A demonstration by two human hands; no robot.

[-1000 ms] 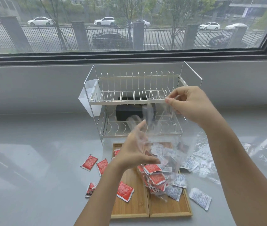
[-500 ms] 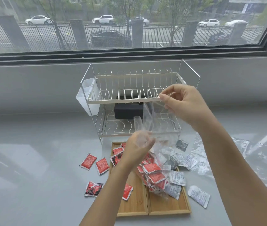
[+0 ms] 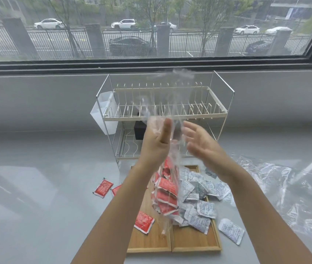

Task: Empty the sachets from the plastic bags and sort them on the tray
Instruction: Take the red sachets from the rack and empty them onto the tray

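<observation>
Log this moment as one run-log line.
left hand: grips plastic bag | right hand: open, beside bag | red sachets, white sachets: piled on tray, unsorted

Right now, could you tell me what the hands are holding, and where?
The left hand holds the clear plastic bag around its upper-middle part; the right hand is open, holding nothing.
</observation>
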